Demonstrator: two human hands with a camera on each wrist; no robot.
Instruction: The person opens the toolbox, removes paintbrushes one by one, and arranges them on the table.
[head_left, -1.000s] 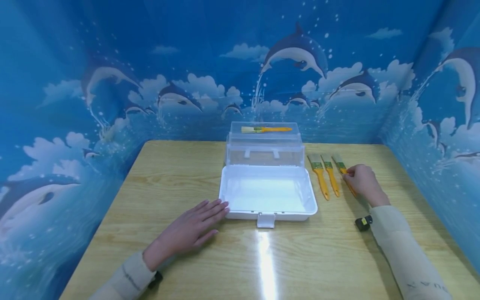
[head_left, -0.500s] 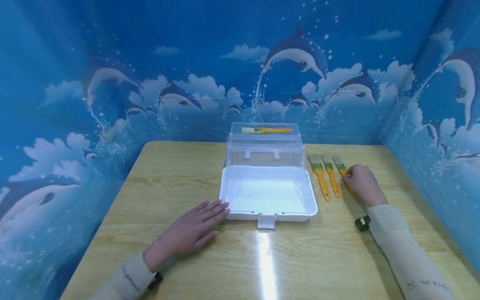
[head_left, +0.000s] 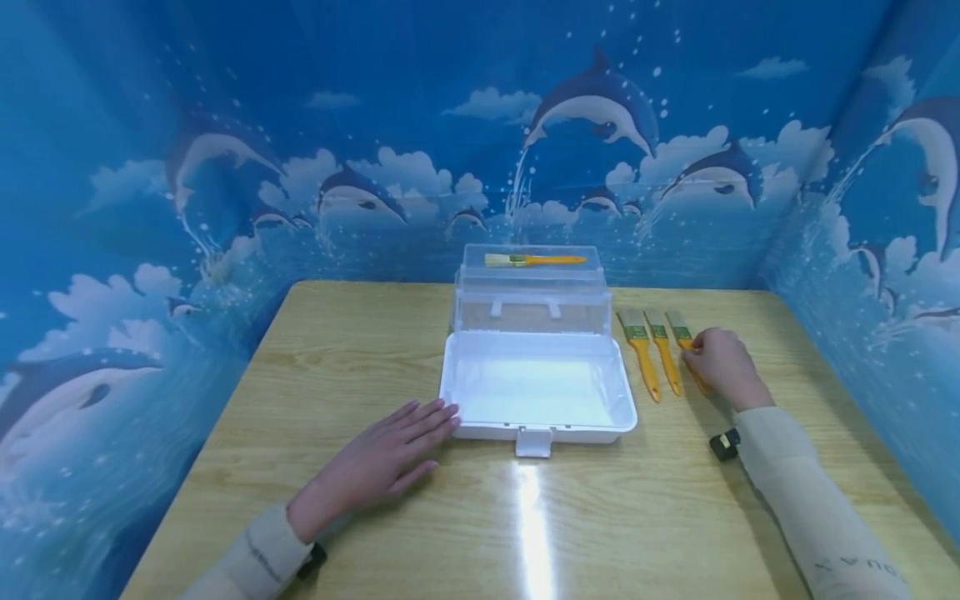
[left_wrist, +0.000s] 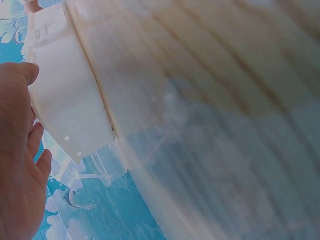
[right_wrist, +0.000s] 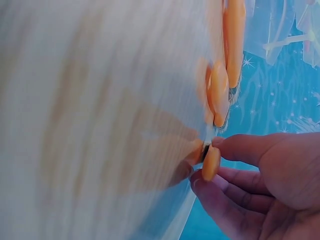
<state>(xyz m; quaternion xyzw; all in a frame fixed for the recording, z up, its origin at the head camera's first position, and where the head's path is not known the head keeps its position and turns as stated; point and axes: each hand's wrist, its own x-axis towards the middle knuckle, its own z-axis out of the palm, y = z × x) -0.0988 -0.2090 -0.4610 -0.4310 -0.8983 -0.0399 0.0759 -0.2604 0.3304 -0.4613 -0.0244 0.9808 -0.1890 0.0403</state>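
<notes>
On the table's right side, my right hand (head_left: 723,367) pinches the handle of the rightmost paintbrush (head_left: 683,333) between thumb and fingers; the right wrist view shows that orange handle (right_wrist: 211,163) low over the tabletop. Two more paintbrushes, a wide one (head_left: 641,358) and a narrower one (head_left: 663,354), lie beside it to the left. My left hand (head_left: 382,454) has its fingers stretched out, with the fingertips at the front left corner of a white plastic box (head_left: 450,375). That box stands with its clear lid (head_left: 480,312) raised behind it, and its inside shows no contents.
Another paintbrush (head_left: 536,260) appears at the top of the raised lid. A white latch (head_left: 533,442) hangs at the box's front. A blue dolphin-printed backdrop (head_left: 375,125) rises around the back and sides of the wooden table (head_left: 337,333).
Almost nothing differs. The right hand and the brush it pinches have shifted very slightly to the left; the left hand stays at the box corner.
</notes>
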